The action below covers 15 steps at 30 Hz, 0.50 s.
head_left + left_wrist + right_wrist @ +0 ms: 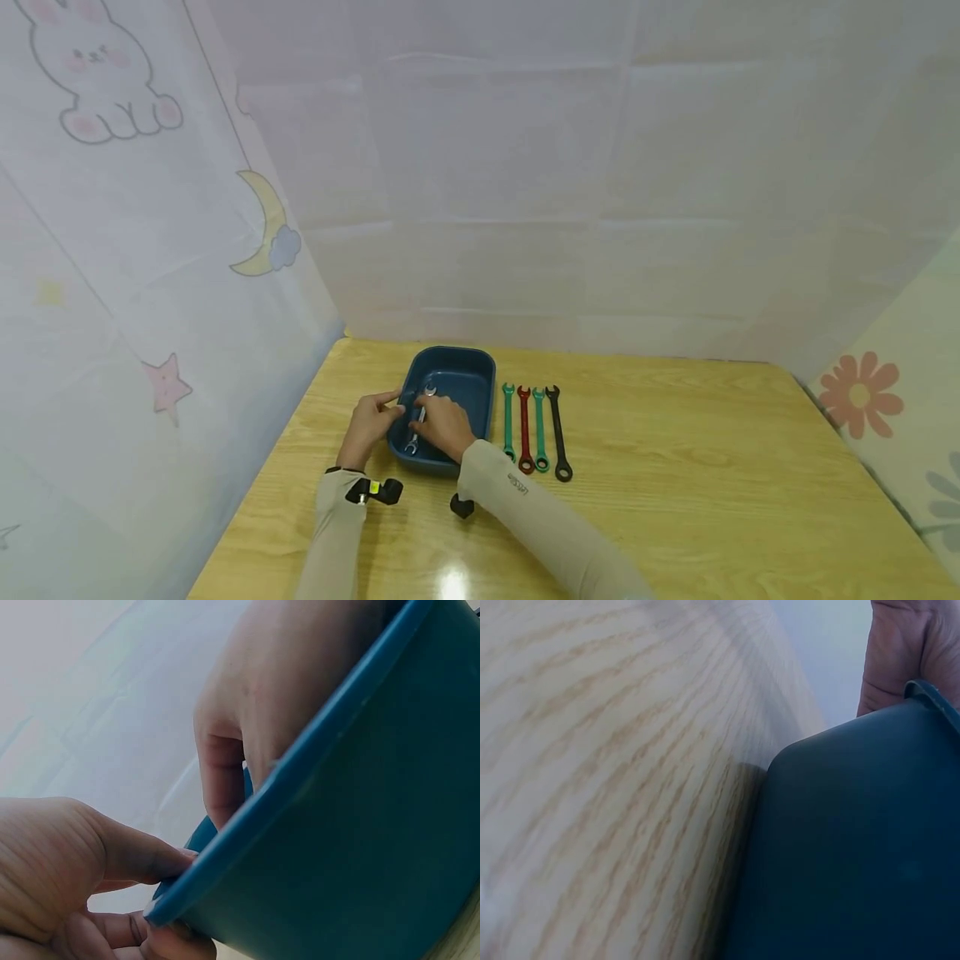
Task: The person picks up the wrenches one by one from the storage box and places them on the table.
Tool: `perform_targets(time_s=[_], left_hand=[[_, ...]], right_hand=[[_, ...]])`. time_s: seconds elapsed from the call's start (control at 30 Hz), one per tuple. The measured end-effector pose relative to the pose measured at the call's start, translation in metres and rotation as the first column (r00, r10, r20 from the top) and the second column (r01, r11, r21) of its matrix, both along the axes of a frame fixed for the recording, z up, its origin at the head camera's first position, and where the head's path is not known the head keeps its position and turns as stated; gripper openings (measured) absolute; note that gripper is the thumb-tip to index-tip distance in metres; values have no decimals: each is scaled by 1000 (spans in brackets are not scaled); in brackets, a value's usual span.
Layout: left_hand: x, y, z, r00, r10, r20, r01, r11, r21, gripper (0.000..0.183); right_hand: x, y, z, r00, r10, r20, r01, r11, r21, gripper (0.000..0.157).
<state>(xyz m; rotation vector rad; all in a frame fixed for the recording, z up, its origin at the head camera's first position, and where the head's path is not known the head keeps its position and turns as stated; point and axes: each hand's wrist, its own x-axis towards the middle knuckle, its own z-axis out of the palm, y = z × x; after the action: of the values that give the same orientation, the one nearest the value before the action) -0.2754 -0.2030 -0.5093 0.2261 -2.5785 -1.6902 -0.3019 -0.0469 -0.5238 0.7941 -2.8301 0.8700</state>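
A deep blue rectangular bin [471,385] stands on the table. Its near-left rim is pinched by my left hand [369,423], thumb inside and fingers outside, as the left wrist view shows up close. Inside the bin, a silver open-end wrench [412,447] lies along the left side. My right hand [447,427] reaches down into the bin with its fingers and thumb about the wrench's middle, covering part of the shaft. In the right wrist view the bin's outer wall [855,840] hides the right fingers; the left hand [900,656] shows beyond it.
Right of the bin, several wrenches lie side by side: a green wrench [508,421], a red wrench [525,429], another green wrench [540,429] and a black wrench [558,433]. The wooden table [675,467] meets printed cloth walls [510,208] at its back and sides.
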Motion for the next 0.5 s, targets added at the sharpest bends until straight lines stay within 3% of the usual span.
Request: perform_targets(time_s=[0.5], left_hand=[[-1, 1, 2, 1000, 6, -3, -6, 1000, -17, 41]], right_hand=[[-2, -2, 1, 993, 59, 99, -68, 993, 93, 35]])
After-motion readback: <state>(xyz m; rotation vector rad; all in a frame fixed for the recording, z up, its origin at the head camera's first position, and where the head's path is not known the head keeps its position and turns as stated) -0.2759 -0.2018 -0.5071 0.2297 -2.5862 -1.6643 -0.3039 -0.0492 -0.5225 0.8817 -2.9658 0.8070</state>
